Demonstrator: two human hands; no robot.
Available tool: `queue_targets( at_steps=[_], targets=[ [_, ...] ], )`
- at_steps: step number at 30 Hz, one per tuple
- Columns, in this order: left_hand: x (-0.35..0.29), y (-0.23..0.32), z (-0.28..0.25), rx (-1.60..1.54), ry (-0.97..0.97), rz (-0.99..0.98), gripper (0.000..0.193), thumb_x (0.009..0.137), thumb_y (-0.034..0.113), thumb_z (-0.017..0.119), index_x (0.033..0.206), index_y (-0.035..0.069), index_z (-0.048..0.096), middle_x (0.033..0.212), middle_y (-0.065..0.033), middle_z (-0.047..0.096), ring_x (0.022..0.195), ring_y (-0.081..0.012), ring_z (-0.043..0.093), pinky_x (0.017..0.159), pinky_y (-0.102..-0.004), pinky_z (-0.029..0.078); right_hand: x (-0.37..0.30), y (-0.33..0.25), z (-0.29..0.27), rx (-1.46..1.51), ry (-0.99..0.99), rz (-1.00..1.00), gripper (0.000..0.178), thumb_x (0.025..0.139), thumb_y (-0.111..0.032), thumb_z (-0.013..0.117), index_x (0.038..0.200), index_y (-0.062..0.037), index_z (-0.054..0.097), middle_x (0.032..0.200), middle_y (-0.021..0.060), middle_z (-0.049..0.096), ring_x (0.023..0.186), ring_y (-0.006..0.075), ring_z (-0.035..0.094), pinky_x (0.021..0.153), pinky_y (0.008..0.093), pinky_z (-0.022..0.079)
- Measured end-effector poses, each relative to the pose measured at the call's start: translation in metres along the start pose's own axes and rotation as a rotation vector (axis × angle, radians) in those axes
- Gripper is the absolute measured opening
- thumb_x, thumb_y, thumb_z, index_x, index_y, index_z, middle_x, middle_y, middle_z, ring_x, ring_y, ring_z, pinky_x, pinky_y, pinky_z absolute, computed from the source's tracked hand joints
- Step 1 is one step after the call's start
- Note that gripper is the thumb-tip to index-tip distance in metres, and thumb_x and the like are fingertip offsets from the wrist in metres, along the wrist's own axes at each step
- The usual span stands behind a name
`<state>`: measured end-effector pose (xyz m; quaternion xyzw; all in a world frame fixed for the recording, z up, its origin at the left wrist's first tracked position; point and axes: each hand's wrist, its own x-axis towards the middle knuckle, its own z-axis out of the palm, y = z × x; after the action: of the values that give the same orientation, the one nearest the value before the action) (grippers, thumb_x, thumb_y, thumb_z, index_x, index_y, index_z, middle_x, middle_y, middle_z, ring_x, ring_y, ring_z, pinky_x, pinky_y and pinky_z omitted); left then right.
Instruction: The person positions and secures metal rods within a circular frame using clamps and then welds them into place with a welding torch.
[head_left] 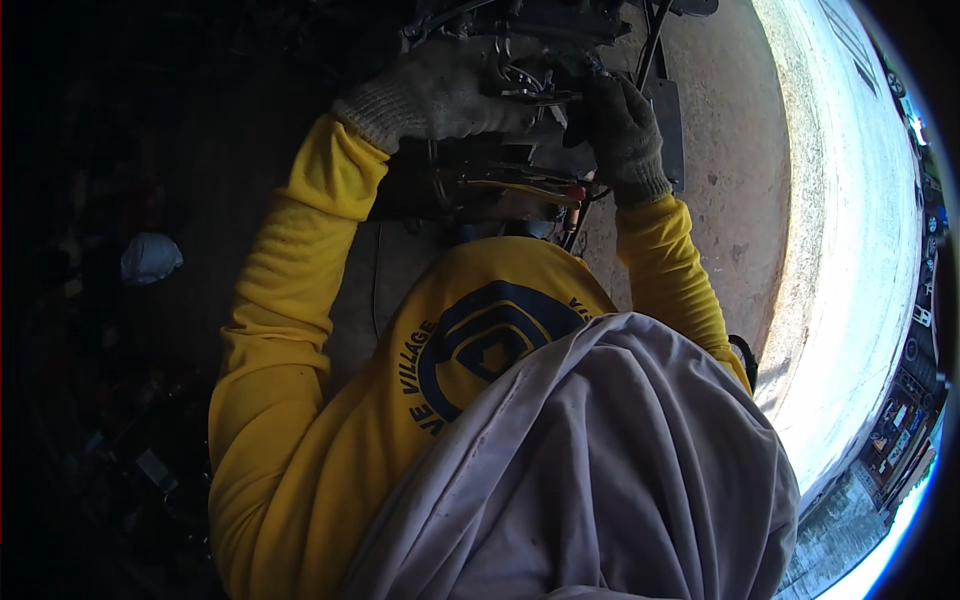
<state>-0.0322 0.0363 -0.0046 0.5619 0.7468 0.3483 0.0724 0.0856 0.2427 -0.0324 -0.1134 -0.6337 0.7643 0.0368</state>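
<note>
My left hand (pixel 450 92), in a grey knitted work glove, reaches in at the top middle with its fingers closed beside a thin shiny metal piece (pixel 543 97). What it grips is too dark to name. My right hand (pixel 622 130), gloved alike, curls closed on the other side of that metal piece. Its fingertips are in shadow, and whatever they hold is hidden. Both hands work against a dark machine assembly (pixel 560 25) with rods and wires. Nearer to me, below the hands, lie several slim tools (pixel 520 185), one with a red and orange handle (pixel 574 196).
A dark upright plate (pixel 668 130) stands just right of my right hand. Brown concrete floor (pixel 730 180) runs to a brightly sunlit strip (pixel 850 250). A whitish bundle (pixel 151 258) lies in the gloom at left. Grey cloth (pixel 620 470) drapes across my front.
</note>
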Motion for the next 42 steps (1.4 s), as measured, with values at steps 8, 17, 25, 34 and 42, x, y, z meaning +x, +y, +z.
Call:
queue_targets(
  at_steps=[8, 17, 25, 34, 42],
  targets=[
    [0.006, -0.003, -0.023, -0.285, -0.326, -0.329, 0.056, 0.093, 0.028, 0.071, 0.143, 0.01, 0.052, 0.13, -0.0107, 0.066, 0.12, -0.0258, 0.064, 0.099, -0.038, 0.052, 0.006, -0.039, 0.0, -0.144, -0.139, -0.245, 0.03, 0.106, -0.027, 0.054, 0.116, -0.0025, 0.068, 0.083, 0.0066, 0.069, 0.075, 0.0154, 0.068, 0.069, 0.0283, 0.055],
    [0.006, 0.007, -0.026, -0.313, -0.364, -0.409, 0.053, 0.092, 0.023, 0.071, 0.141, 0.01, 0.055, 0.127, -0.0107, 0.067, 0.114, -0.0243, 0.065, 0.096, -0.0362, 0.053, 0.036, -0.029, -0.044, -0.828, -0.398, -0.727, 0.028, 0.098, -0.002, 0.056, 0.125, -0.0016, 0.065, 0.117, 0.0116, 0.07, 0.1, 0.0193, 0.071, 0.087, 0.0312, 0.059],
    [0.011, 0.015, -0.025, -0.268, -0.37, -0.41, 0.052, 0.093, 0.024, 0.07, 0.14, 0.01, 0.056, 0.127, -0.0104, 0.068, 0.111, -0.0235, 0.066, 0.093, -0.0343, 0.053, 0.012, -0.045, -0.029, -0.942, -0.178, -0.31, 0.03, 0.1, -0.033, 0.062, 0.111, -0.0063, 0.07, 0.105, 0.0113, 0.072, 0.091, 0.0244, 0.072, 0.078, 0.0359, 0.057],
    [0.019, 0.012, -0.036, -0.276, -0.424, -0.268, 0.052, 0.094, 0.022, 0.069, 0.143, 0.012, 0.054, 0.131, -0.0101, 0.066, 0.118, -0.0256, 0.065, 0.1, -0.0359, 0.052, -0.002, -0.055, -0.005, -0.619, -0.214, -0.299, 0.044, 0.104, -0.041, 0.056, 0.13, -0.0063, 0.063, 0.115, 0.0149, 0.071, 0.104, 0.0244, 0.07, 0.089, 0.0358, 0.055],
    [-0.015, -0.01, -0.051, -0.571, -0.307, -0.148, 0.054, 0.097, 0.021, 0.068, 0.145, 0.003, 0.05, 0.137, -0.0127, 0.063, 0.124, -0.0243, 0.062, 0.102, -0.0355, 0.053, 0.018, -0.052, 0.014, -0.767, -0.302, -0.595, 0.042, 0.104, -0.039, 0.055, 0.128, -0.0054, 0.065, 0.116, 0.0177, 0.071, 0.107, 0.027, 0.069, 0.094, 0.0367, 0.054]
  ],
)
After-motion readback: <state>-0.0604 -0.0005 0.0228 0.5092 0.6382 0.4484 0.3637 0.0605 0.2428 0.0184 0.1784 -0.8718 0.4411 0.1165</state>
